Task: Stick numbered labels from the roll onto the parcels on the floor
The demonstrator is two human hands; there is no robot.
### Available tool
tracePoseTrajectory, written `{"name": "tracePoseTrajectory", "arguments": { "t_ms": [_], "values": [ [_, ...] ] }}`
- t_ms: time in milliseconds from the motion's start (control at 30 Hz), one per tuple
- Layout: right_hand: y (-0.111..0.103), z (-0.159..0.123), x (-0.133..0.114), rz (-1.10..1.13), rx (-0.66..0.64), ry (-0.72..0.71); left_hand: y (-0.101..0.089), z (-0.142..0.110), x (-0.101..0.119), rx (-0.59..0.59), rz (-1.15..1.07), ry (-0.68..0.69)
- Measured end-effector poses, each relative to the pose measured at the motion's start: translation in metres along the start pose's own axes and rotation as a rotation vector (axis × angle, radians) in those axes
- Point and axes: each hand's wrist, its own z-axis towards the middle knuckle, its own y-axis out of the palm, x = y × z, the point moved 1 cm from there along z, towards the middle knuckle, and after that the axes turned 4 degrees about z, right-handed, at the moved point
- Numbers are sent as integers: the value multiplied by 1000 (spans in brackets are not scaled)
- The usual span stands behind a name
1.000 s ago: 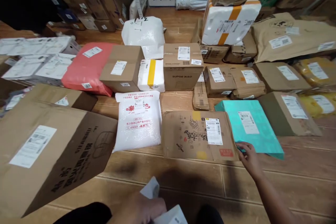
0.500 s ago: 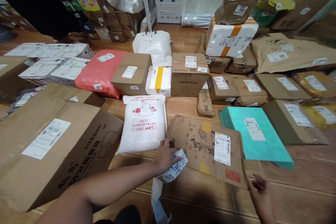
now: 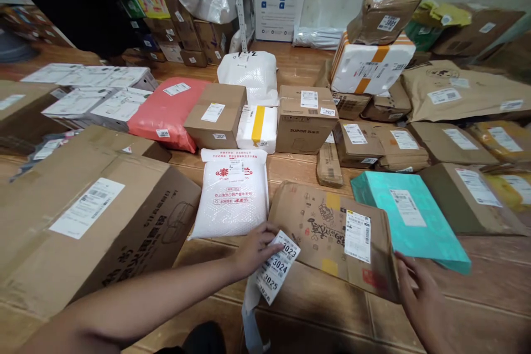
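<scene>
Parcel-strewn floor: left hand (image 3: pixel 255 248) now pinches the label strip (image 3: pixel 276 268) against the cardboard box (image 3: pixel 319 232); right hand (image 3: pixel 418 296) spread.

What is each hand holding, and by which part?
The left hand pinches the white numbered sticker strip by its top edge. The right hand holds nothing; its fingers touch the flat brown cardboard parcel's corner.

Wooden floor (image 3: pixel 477 310) carries cardboard boxes (image 3: pixel 305 119); white padded bag (image 3: pixel 234 193); teal parcel (image 3: pixel 409 215)
</scene>
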Motion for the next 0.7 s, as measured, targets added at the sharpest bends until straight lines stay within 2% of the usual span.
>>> {"name": "tracePoseTrajectory", "arguments": {
  "t_ms": [67,100,133,167,200,267,333,433,600,700],
  "values": [
    [14,4,-87,235,-296,-163,-14,-17,10,-12,-175,-19],
    [29,3,-131,330,-560,-214,-20,-24,12,27,-230,-51],
    [46,2,-172,417,-767,-226,-25,-30,12,87,-259,-83],
    [65,1,-208,508,-846,-216,-29,-34,9,150,-276,-109],
    [86,1,-237,581,-852,-189,-33,-38,5,202,-293,-131],
    [129,-1,-274,673,-822,-141,-41,-43,-8,273,-342,-178],
    [166,-2,-290,666,-814,-122,-50,-48,-23,313,-422,-240],
    [204,-7,-297,654,-822,-121,-65,-59,-45,357,-575,-285],
    [241,-25,-308,659,-803,-96,-82,-76,-69,421,-737,-355],
    [264,-36,-312,711,-839,3,-88,-79,-82,421,-755,-357]
  ]
}}
